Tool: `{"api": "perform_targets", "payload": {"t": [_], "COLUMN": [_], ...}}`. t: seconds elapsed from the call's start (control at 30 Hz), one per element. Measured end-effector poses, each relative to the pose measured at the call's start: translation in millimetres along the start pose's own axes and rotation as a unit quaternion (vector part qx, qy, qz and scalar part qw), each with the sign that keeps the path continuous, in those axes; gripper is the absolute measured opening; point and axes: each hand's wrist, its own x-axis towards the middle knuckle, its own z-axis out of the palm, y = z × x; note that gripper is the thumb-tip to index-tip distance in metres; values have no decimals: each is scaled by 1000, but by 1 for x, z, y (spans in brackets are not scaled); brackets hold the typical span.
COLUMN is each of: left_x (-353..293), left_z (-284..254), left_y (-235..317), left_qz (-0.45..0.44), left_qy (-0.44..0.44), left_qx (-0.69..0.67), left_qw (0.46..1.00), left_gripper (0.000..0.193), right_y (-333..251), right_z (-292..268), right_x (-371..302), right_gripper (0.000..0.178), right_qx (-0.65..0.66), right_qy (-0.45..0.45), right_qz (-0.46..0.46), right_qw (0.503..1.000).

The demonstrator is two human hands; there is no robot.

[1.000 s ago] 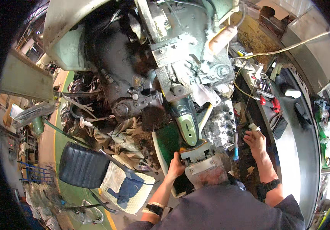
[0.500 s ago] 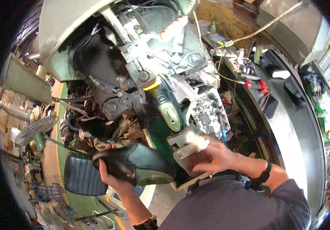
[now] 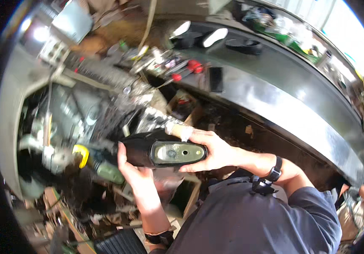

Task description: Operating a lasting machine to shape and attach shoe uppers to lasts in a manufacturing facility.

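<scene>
A black shoe upper on a pale green shoe last point(image 3: 177, 152) is held level in front of me, the last's top with its small round hole facing up. My left hand point(image 3: 137, 173) is closed on the left end, its thumb up along the side. My right hand point(image 3: 209, 148) grips the other end, fingers along the far side and thumb on the near side. Pale wrapping covers fingers of that hand. Just left of my left hand, another pale green last point(image 3: 110, 172) sits in the machine beside a yellow curved part point(image 3: 80, 155). The far fingers of my left hand are hidden.
The blurred machine point(image 3: 70, 114) fills the left side. A metal bench point(image 3: 270, 91) runs along the back right, bearing black shoes point(image 3: 243, 45), a red-handled tool point(image 3: 188, 70) and a dark flat rectangular object point(image 3: 216, 79). A black ribbed seat point(image 3: 120, 243) is at bottom left.
My view has swung right toward the bench. The shoe has moved up and right from my left hand's side, and my right hand has come onto it.
</scene>
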Motion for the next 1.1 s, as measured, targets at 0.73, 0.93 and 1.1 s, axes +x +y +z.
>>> {"api": "perform_targets", "payload": {"t": [0.73,0.93,1.1], "left_x": [104,174,246], "left_z": [106,213,304], "left_y": [-342,-450,-542], "left_qz": [-175,-175,72], "left_qy": [-159,-330,-472], "left_qx": [382,497,579], "left_qw": [893,784,661], "left_gripper": [47,42,52], "right_y": [172,184,143], "right_z": [-408,-274,-281], "right_x": [-423,-302,-286], "right_gripper": [40,14,57], "right_qx": [141,116,143], "right_qy": [667,550,639], "right_qz": [303,453,400], "right_qw": [666,692,641]}}
